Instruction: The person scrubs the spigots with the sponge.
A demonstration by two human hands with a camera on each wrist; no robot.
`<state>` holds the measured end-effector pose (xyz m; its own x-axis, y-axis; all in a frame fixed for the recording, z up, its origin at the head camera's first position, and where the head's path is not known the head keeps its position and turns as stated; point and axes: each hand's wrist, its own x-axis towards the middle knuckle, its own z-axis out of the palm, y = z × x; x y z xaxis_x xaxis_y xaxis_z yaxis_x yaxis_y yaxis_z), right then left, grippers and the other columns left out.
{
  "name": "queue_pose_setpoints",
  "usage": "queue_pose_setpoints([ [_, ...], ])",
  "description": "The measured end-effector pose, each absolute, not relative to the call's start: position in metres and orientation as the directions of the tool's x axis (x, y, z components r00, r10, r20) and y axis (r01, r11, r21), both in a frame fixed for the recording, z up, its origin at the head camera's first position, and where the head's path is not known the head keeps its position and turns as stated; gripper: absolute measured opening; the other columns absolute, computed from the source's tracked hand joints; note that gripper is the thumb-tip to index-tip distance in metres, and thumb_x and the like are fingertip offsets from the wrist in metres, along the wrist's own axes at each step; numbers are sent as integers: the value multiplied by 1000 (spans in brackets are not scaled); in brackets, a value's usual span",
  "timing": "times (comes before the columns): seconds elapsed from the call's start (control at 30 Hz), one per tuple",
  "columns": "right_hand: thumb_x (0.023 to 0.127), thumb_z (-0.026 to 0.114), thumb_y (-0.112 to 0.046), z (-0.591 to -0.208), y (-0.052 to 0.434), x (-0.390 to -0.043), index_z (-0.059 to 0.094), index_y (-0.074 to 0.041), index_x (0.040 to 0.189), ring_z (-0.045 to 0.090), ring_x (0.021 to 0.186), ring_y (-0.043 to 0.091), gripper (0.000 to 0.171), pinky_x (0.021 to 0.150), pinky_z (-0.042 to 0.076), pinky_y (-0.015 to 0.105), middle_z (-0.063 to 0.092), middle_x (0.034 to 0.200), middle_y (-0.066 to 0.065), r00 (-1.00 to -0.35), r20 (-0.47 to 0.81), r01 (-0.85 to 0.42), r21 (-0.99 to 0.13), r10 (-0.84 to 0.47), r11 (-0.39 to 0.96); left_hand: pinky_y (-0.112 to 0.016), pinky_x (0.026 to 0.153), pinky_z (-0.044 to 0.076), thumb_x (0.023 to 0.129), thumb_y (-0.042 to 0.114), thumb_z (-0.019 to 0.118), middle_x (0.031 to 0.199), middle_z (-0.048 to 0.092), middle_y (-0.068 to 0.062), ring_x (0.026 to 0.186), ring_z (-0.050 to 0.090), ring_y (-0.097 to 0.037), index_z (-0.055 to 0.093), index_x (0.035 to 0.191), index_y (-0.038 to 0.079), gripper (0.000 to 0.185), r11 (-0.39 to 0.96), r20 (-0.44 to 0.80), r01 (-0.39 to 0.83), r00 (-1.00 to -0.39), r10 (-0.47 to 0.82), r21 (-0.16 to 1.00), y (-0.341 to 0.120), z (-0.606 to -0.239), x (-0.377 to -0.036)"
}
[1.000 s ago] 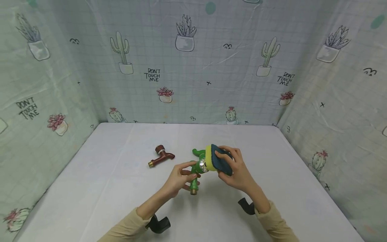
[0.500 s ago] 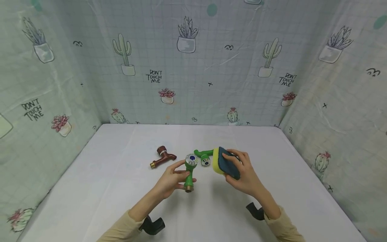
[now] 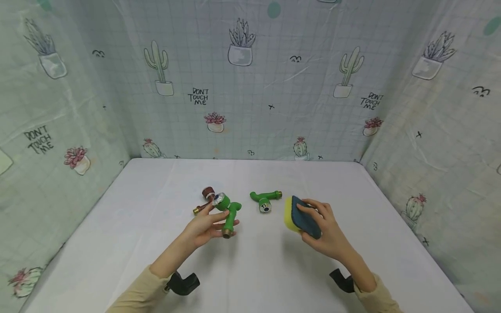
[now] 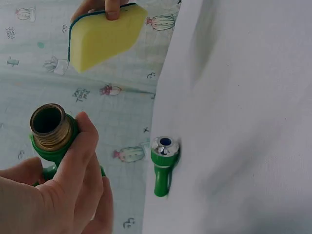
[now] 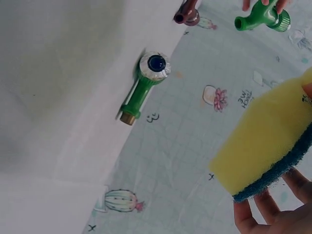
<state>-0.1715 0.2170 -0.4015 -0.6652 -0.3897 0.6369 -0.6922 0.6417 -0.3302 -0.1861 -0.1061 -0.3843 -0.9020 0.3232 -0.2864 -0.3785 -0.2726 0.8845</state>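
Note:
My left hand [image 3: 201, 229] grips a green tap [image 3: 231, 215] above the table, its brass threaded end pointing down toward me. The left wrist view shows that brass end [image 4: 51, 127] close up, fingers wrapped round the green body. In my right hand [image 3: 326, 232] is a sponge, yellow foam [image 5: 268, 131] on one side and a dark blue scouring layer [image 3: 307, 219] on the other. The sponge is held apart from the tap. A second green tap [image 3: 266, 198] lies on the table between the hands, farther back. Behind the left hand a brown tap [image 3: 208, 193] is partly hidden.
The white table [image 3: 266, 269] ends at a patterned cloth backdrop [image 3: 250, 87], which also rises on both sides. Black wrist-worn camera mounts [image 3: 184, 284] hang under both forearms, near the beige sleeves [image 3: 141, 289].
The sponge has moved right, away from the held tap. My left hand has carried that tap left and turned it, now overlapping the brown tap. The second green tap has come fully into view.

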Motion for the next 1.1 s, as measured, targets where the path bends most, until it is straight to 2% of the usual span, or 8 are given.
queue_pose_setpoints([
  [0.17, 62, 75, -7, -405, 221, -170, 50, -16, 124, 35, 104, 18, 68, 70, 47, 41, 45, 126, 10, -675, 631, -683, -338, -382, 647, -46, 83, 50, 91, 29, 51, 133, 34, -22, 91, 63, -22, 19, 138, 11, 60, -229, -339, -438, -866, 369, 869, -121, -387, -194],
  [0.37, 62, 75, -7, -409, 223, -169, 50, -17, 125, 35, 105, 18, 68, 71, 47, 43, 44, 127, 10, -684, 620, -677, -342, -385, 652, -49, 78, 51, 90, 50, 41, 130, 34, -23, 93, 63, -25, 27, 132, 10, 59, -76, -376, -437, -839, 392, 896, -137, -398, -207],
  [0.5, 62, 75, -7, -411, 223, -168, 50, -17, 125, 34, 105, 17, 68, 72, 47, 43, 44, 127, 10, -689, 615, -673, -346, -384, 653, -51, 75, 51, 91, 49, 39, 129, 39, -25, 96, 61, -27, 28, 130, 11, 55, 64, -446, -456, -818, 364, 888, -143, -406, -218],
  [0.73, 63, 75, -8, -411, 220, -168, 50, -17, 124, 34, 105, 17, 67, 73, 47, 43, 44, 127, 10, -710, 593, -659, -369, -379, 656, -53, 77, 48, 91, 43, 43, 129, 42, -27, 106, 52, -35, 29, 132, 8, 56, 253, -537, -477, -787, 303, 842, -144, -414, -236],
  [1.0, 64, 74, -9, -413, 217, -169, 49, -18, 125, 34, 105, 18, 67, 73, 46, 43, 44, 128, 10, -701, 598, -673, -374, -389, 638, -33, 67, 50, 87, 44, 50, 114, 57, -16, 85, 57, -21, 34, 129, 9, 57, 398, -589, -455, -734, 339, 796, -144, -421, -256],
  [1.1, 63, 75, -9, -414, 218, -170, 49, -18, 125, 34, 105, 17, 68, 73, 46, 42, 44, 128, 10, -695, 603, -679, -369, -392, 635, -31, 64, 50, 86, 42, 52, 111, 59, -15, 83, 60, -19, 33, 129, 6, 58, 436, -600, -444, -725, 339, 783, -143, -423, -262],
])
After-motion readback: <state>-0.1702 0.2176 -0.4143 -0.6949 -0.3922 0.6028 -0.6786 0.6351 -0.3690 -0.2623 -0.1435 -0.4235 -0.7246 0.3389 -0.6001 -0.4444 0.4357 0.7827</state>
